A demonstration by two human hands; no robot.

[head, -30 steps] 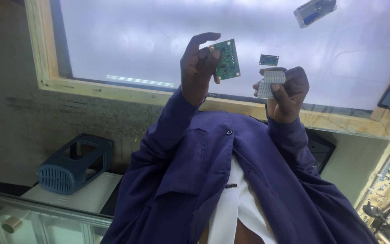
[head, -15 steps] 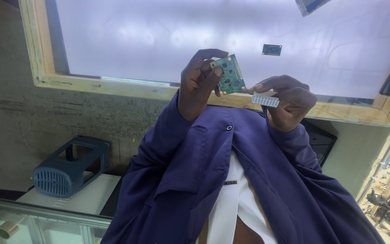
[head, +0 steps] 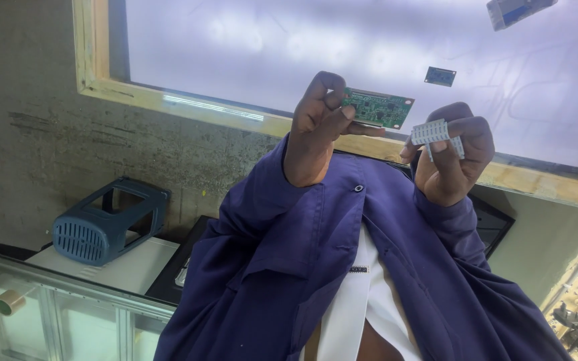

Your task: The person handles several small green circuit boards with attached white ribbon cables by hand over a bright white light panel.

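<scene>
Holding up, at upper centre of the frame, a small green rectangular circuit board (head: 377, 108), pinched by one short end in the curled fingers of the left hand (head: 316, 127), so closed narrowly around the board's edge. Gripping, just right of it, a white ribbed plastic block (head: 431, 132) between thumb and fingers of the right hand (head: 453, 157), likewise closed on what it holds. Board and block near each other but not touching, both raised in front of a pale white panel with a light wooden frame (head: 168, 100). To handle this well, probably best to keep the board by its edges, off the soldered face, to hold it level so the surface reads clearly, and to bring the block in slowly with both wrists steady; too hard a squeeze could likely flex the thin board. Lying apart on the white panel: a small dark square chip (head: 440, 76) above the right hand, and a white-and-blue flat piece (head: 520, 9) at the upper right corner. At lower left, a blue slotted plastic housing (head: 105, 220), open-sided and seemingly hollow, nothing visible inside. Below it, a glass-fronted case (head: 68, 314) with a roll of tan tape (head: 9, 302) inside; other contents too unclear to tell.
</scene>
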